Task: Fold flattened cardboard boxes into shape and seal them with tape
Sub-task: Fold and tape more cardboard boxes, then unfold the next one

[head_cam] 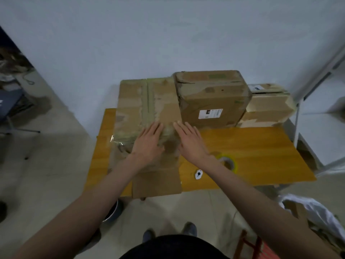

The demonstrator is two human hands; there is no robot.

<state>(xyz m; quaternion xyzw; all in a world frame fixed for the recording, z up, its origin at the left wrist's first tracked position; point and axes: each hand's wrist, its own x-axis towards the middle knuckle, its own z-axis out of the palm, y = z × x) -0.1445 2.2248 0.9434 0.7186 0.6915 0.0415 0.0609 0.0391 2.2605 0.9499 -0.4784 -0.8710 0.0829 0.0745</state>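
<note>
The big cardboard box [147,107] sits on the left part of the yellow wooden surface [252,146], its top seam covered by a strip of tape [148,101] running away from the person toward the wall. Both hands are flat on its near top edge: the left hand [149,141] lies with straight fingers spread across the tape's near end, and the right hand [188,139] presses beside it, fingers also straight, close to the box's right edge. Neither hand holds anything. A loose flap [156,180] hangs down the box's near side, past the surface's front edge.

Just right of the box stands a second, battered box [211,96] with a white label, touching or nearly touching the first. Behind that to the right is a paler box [268,107]. On the surface near the right forearm lies a roll of tape [227,163], and just beside it a small white cutter [198,173].
</note>
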